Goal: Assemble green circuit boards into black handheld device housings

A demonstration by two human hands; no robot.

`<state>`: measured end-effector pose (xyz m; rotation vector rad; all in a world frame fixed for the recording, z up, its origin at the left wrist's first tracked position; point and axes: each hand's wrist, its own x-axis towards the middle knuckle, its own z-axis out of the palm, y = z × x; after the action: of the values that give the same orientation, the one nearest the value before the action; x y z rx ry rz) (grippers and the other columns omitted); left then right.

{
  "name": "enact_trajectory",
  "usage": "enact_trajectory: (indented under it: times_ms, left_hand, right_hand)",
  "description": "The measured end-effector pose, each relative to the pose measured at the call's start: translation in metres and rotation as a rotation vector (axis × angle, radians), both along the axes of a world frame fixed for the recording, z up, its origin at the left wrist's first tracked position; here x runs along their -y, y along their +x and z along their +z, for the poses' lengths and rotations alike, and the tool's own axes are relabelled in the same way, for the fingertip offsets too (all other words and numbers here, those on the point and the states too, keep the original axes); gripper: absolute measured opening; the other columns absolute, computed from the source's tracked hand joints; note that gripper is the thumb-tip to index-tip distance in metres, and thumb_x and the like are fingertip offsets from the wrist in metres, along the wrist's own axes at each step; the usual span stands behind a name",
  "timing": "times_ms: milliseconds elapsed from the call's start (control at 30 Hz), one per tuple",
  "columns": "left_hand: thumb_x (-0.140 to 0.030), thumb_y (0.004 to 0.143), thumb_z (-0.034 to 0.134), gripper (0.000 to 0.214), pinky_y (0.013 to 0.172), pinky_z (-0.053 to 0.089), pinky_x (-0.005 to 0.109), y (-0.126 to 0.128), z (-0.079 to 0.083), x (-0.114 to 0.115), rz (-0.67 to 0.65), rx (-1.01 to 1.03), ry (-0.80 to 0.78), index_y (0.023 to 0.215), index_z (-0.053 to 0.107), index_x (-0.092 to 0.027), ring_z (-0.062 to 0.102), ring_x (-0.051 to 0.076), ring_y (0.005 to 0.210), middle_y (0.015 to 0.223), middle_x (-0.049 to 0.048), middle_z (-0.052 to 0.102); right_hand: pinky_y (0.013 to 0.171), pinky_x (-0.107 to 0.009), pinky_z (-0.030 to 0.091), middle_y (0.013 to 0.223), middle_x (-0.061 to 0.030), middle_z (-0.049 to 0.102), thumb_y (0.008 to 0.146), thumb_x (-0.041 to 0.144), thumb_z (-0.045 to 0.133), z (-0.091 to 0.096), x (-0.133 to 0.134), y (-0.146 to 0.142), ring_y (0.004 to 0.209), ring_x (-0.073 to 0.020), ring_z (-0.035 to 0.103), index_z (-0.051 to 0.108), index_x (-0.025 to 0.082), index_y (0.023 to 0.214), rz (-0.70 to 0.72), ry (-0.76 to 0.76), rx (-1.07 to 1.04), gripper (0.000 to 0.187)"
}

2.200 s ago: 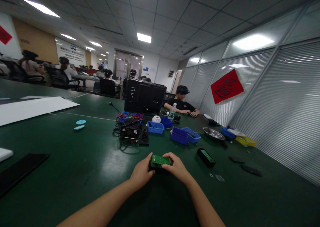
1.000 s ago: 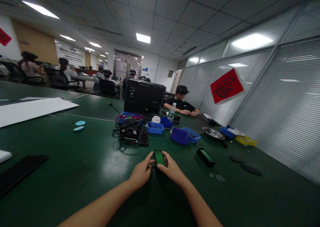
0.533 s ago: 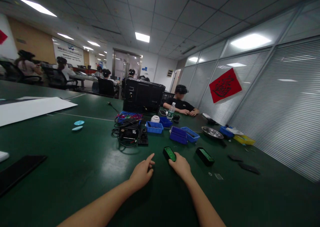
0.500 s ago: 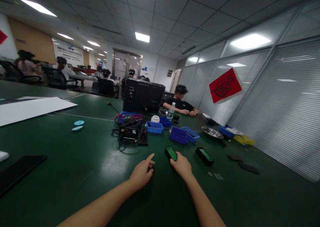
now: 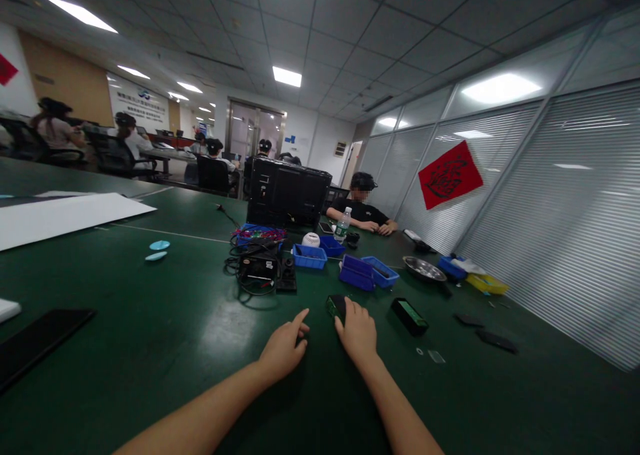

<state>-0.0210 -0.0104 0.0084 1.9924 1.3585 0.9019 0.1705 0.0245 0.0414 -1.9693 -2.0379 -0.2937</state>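
My right hand (image 5: 357, 329) is closed on a small black case with a green circuit board (image 5: 334, 306). The case is tilted on the table, its green face turned to the left, and my fingers cover its right part. To the left, my left hand (image 5: 283, 345) rests above the table, index finger stretched out and the other fingers loosely bent, holding nothing. A second black case with a green board (image 5: 410, 315) lies to the right of my right hand, green side up.
Blue bins (image 5: 356, 272) and a pile of black cables (image 5: 255, 268) are beyond my hands. Further back stand a monitor (image 5: 289, 191) and a water bottle (image 5: 343, 225). A metal bowl (image 5: 424, 269) and flat black pieces (image 5: 496, 341) lie to the right. A person (image 5: 364, 208) sits across the table.
My right hand has turned the case so its green face, which looked upward, now faces left. The fingers have moved over its top. My left hand has stayed in place.
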Motion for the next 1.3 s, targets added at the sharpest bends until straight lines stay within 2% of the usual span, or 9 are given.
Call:
enact_trajectory:
  times_ms: [133,200,500,733,900,1033,1133,1300]
  left_hand:
    - [-0.02,0.072,0.044,0.062,0.085,0.038,0.026,-0.001,0.001,0.001,-0.001,0.001,-0.001,0.132,0.028,-0.023,0.053,0.014,0.091,0.105,0.001,0.059]
    - [-0.02,0.072,0.044,0.062,0.084,0.038,0.026,-0.002,0.001,0.001,-0.002,0.002,0.004,0.132,0.028,-0.023,0.053,0.014,0.09,0.104,0.0007,0.059]
    - [-0.019,0.071,0.043,0.063,0.085,0.038,0.025,0.0,-0.006,-0.003,-0.002,-0.014,0.019,0.132,0.026,-0.023,0.053,0.013,0.09,0.104,0.0003,0.059]
    - [-0.019,0.071,0.043,0.064,0.085,0.037,0.024,0.0,-0.002,-0.002,-0.005,-0.024,0.013,0.132,0.025,-0.023,0.052,0.013,0.09,0.104,0.0001,0.059]
    - [-0.019,0.072,0.043,0.063,0.085,0.037,0.025,0.0,0.001,0.0,0.001,-0.041,0.001,0.132,0.026,-0.022,0.052,0.013,0.09,0.104,0.001,0.059]
    - [-0.019,0.071,0.043,0.063,0.084,0.038,0.026,-0.001,0.0,0.0,0.002,-0.005,0.013,0.132,0.027,-0.023,0.053,0.013,0.09,0.103,0.0003,0.059]
    - [-0.02,0.072,0.044,0.062,0.083,0.039,0.026,-0.001,-0.003,-0.002,0.022,0.042,0.011,0.131,0.028,-0.023,0.054,0.012,0.087,0.103,0.0004,0.059]
    - [-0.031,0.077,0.043,0.055,0.077,0.044,0.027,-0.001,-0.006,-0.008,0.106,0.168,-0.011,0.13,0.031,-0.019,0.055,0.012,0.08,0.107,0.0042,0.057]
  right_hand:
    - [0.074,-0.036,0.041,0.112,-0.0145,0.055,0.079,0.04,0.043,0.001,-0.007,0.012,0.096,-0.0264,0.053,0.036,0.013,0.128,-0.066,-0.159,-0.127,0.056]
    - [0.07,-0.033,0.043,0.111,-0.0123,0.056,0.078,0.039,0.044,0.0,-0.008,0.014,0.094,-0.0241,0.054,0.037,0.015,0.127,-0.062,-0.189,-0.156,0.055]
    - [0.075,-0.036,0.037,0.108,-0.0166,0.054,0.076,0.014,0.047,-0.006,0.007,-0.016,0.095,-0.0258,0.047,0.046,0.011,0.118,0.118,0.13,0.189,0.043]
    - [0.076,-0.037,0.033,0.103,-0.0134,0.053,0.077,0.032,0.054,0.003,0.021,-0.032,0.093,-0.026,0.044,0.05,0.016,0.11,0.187,0.167,0.194,0.037]
    - [0.078,-0.036,0.034,0.108,-0.0141,0.052,0.082,0.039,0.045,0.001,0.017,-0.028,0.096,-0.0251,0.046,0.048,0.015,0.116,0.151,0.136,0.038,0.042]
    - [0.077,-0.031,0.038,0.108,-0.0108,0.055,0.083,0.04,0.04,-0.006,0.005,-0.018,0.098,-0.0225,0.05,0.044,0.016,0.12,0.096,-0.088,-0.257,0.045]
    - [0.081,-0.03,0.039,0.112,-0.0083,0.054,0.08,0.038,0.043,-0.01,-0.001,-0.013,0.102,-0.0219,0.05,0.045,0.018,0.119,0.121,-0.18,-0.411,0.043]
    - [0.084,-0.029,0.039,0.111,-0.0092,0.055,0.08,0.039,0.043,-0.016,0.001,-0.02,0.1,-0.0199,0.052,0.049,0.016,0.115,0.237,-0.179,-0.589,0.042]
